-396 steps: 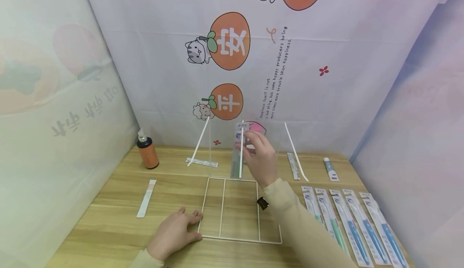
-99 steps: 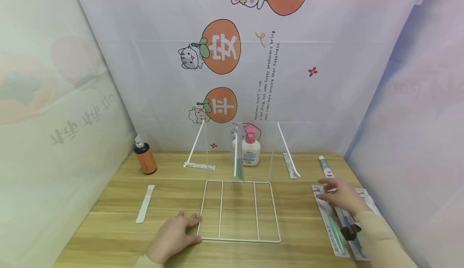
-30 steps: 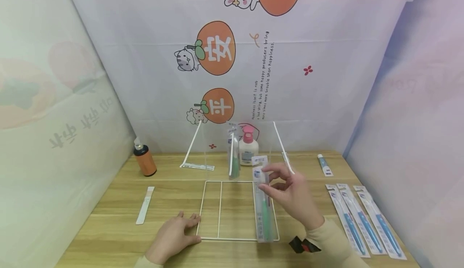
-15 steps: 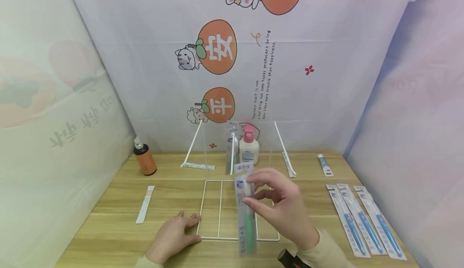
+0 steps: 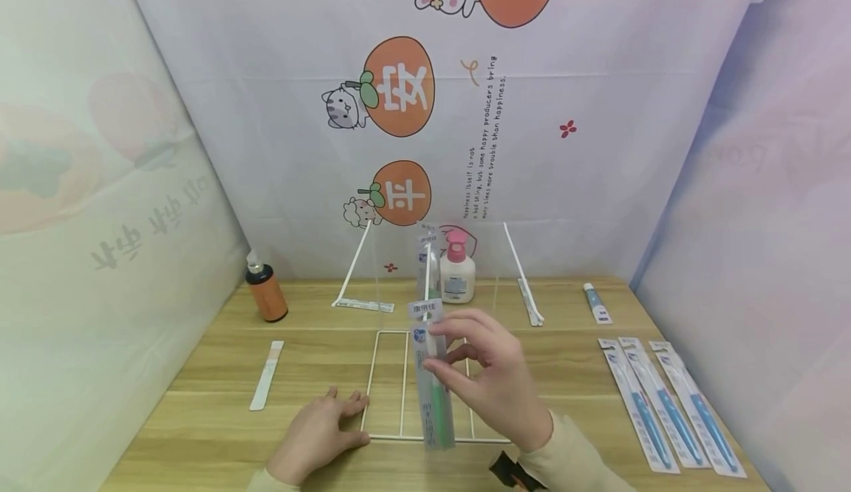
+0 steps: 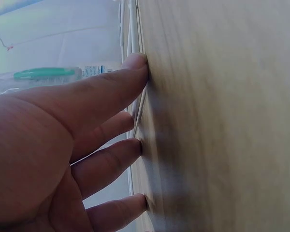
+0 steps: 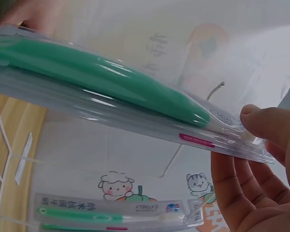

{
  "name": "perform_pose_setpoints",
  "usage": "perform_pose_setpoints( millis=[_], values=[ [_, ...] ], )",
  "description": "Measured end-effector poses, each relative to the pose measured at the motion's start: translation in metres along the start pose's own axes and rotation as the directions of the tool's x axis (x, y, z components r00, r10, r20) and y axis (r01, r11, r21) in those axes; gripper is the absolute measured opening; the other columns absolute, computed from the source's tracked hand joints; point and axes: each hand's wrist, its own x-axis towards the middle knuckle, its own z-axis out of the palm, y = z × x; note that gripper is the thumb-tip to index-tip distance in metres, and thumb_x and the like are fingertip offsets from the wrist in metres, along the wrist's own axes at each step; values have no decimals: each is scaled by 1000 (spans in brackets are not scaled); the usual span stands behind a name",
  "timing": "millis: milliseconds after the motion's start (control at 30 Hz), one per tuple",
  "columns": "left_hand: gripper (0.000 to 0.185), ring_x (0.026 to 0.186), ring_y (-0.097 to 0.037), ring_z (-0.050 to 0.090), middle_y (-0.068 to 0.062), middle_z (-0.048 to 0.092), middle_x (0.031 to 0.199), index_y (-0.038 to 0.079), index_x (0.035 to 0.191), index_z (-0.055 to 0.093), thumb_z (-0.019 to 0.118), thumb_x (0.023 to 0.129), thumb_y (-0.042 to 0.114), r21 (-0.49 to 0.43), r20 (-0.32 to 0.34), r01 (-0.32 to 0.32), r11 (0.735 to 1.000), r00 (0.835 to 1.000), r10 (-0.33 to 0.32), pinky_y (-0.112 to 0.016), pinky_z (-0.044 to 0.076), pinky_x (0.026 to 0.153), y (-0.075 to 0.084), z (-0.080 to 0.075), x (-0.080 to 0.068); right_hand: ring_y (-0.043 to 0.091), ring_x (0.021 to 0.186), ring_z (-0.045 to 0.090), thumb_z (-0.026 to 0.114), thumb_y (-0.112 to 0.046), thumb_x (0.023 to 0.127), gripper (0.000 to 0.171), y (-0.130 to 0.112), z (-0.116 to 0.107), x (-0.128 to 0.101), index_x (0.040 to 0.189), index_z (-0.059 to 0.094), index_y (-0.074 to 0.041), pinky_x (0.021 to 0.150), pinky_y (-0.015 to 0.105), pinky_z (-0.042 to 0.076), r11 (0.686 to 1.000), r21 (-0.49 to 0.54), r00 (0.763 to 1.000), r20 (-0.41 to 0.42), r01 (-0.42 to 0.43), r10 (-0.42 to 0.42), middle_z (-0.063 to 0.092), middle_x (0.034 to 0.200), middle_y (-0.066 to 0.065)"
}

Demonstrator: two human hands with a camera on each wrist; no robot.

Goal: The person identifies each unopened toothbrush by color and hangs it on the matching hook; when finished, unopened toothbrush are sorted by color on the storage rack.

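Note:
My right hand (image 5: pixel 488 374) pinches a packaged green toothbrush (image 5: pixel 435 418) near its top, between thumb and fingers. The pack is upright, in front of the middle prong of a white wire display rack. In the right wrist view its green handle (image 7: pixel 101 77) crosses the picture. Behind it, packaged green toothbrushes (image 7: pixel 106 212) hang on that prong; in the head view the held pack partly covers them. My left hand (image 5: pixel 315 433) rests at the front left corner of the rack's wire base (image 5: pixel 388 438). In the left wrist view its thumb and fingers (image 6: pixel 106 166) reach the base and the tabletop.
Three packaged blue toothbrushes (image 5: pixel 645 411) lie at the right. A toothpaste tube (image 5: pixel 597 303) lies behind them. A pink-topped pump bottle (image 5: pixel 457 278) stands behind the rack, an orange bottle (image 5: pixel 267 292) at the back left. Flat narrow packets (image 5: pixel 267 376) lie around. Side prongs (image 5: pixel 352 263) jut forward.
Earlier, my right hand was at the middle prong, then over the right-hand row, which has shrunk. It has since carried a green toothbrush pack leftward to the middle prong. My left hand stays put.

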Motion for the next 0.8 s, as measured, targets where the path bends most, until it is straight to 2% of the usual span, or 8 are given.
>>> perform_pose_setpoints(
  millis=[300, 633, 800],
  values=[
    [62, 132, -63, 55, -9, 70, 140, 15, 135, 77, 92, 82, 45, -9, 0, -15, 1000, 1000, 15, -78, 45, 104, 0, -1, -1, 23, 93, 71, 88, 13, 82, 45, 24, 4, 6, 120, 71, -5, 69, 27, 65, 989, -146, 999, 1, -38, 38, 69, 119, 10],
    [61, 133, -64, 55, -8, 71, 139, 15, 135, 77, 91, 83, 44, -12, -1, -13, 1000, 1000, 13, -78, 46, 102, 0, 0, -2, 28, 94, 73, 84, 22, 78, 51, 56, 6, 20, 121, 69, 0, 75, 27, 65, 966, -259, 999, -44, -24, 12, 67, 118, 14],
    [61, 133, -64, 54, -9, 71, 139, 15, 135, 77, 92, 83, 43, -17, -1, -8, 1000, 1000, 8, -79, 45, 102, 1, -1, -1, 27, 96, 73, 84, 20, 79, 49, 70, 7, 26, 121, 68, 0, 77, 27, 65, 951, -307, 998, -61, -42, 24, 66, 117, 14]
  ],
)
